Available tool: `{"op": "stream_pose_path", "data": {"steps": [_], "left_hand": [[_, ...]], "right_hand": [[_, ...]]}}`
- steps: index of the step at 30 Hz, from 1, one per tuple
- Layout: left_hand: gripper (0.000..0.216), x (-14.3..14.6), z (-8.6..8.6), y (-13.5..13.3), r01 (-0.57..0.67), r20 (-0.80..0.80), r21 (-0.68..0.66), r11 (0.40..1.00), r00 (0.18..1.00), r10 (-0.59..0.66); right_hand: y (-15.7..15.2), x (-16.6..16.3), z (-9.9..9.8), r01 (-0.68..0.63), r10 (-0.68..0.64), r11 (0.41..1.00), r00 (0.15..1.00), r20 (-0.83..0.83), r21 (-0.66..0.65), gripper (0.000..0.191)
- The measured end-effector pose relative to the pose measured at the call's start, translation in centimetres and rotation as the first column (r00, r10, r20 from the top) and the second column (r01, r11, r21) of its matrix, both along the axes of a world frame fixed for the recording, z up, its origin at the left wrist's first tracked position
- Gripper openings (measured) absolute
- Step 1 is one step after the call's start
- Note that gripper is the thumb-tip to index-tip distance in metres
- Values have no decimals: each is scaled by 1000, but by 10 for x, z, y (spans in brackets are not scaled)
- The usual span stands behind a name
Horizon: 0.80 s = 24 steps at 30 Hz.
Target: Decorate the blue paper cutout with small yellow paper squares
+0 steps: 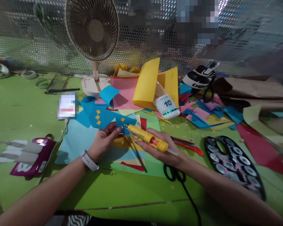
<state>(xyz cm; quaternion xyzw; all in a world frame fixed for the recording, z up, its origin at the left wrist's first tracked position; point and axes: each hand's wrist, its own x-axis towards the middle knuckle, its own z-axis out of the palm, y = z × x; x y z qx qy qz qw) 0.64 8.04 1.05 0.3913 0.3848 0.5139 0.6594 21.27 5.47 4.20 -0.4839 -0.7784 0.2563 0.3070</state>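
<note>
A blue paper piece [108, 118] with several small yellow diamonds stuck or lying on it is pinched by my left hand [108, 133] between thumb and fingers at its lower edge. My right hand [161, 146] is closed around a yellow pen-shaped tool [145, 135] with a see-through window and a thin tip. That tip points at the blue paper, close to a single diamond [123, 119]; whether it touches I cannot tell. Beneath my hands lie tweezers [138, 153] and stacked sheets, among them a light blue sheet [73, 141].
Black-handled scissors [171, 172], a red cutter [188, 146] and a black palette-shaped tray [233, 163] lie to the right. Behind are a fan [95, 31], yellow paper [146, 81], a white-labelled bottle [166, 105] and scraps. A purple power strip [37, 153] and lit phone [67, 105] are left.
</note>
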Motion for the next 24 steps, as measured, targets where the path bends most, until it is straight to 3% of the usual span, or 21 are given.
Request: {"op": "stream_pose_path", "data": {"steps": [24], "left_hand": [[30, -1, 2, -1, -9, -29, 4, 1000, 1000, 9]], "right_hand": [[1, 0, -3, -7, 6, 999, 999, 49, 32, 30]]}}
